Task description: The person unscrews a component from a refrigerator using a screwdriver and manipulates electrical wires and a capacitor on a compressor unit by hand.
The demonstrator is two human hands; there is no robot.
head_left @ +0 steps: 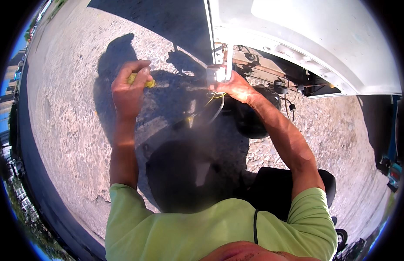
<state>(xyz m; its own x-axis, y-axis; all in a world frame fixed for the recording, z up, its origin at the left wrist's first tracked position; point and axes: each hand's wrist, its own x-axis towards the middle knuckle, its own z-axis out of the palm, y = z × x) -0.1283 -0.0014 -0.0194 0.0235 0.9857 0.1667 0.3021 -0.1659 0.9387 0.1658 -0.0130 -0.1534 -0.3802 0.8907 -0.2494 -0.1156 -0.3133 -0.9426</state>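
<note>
My left hand (131, 85) is closed around a screwdriver (150, 83) with a yellow handle. A faint, thin shaft seems to run from it to the right, though it is hard to see against the shadow. At the edge of the white panel, my right hand (234, 88) grips a bright, whitish block-like part (216, 75). Glare washes out that part's detail, and my fingers partly cover it. Just below it hang a thin yellow wire (212, 98) and a pale grey cable (220, 108).
A large white vehicle panel (306, 39) spreads over the upper right, with a brownish frame (258, 61) and dark wiring (291, 104) under it. Beneath my right forearm sits a rounded black tank (254, 117). Rough concrete ground (71, 130) carries deep shadows.
</note>
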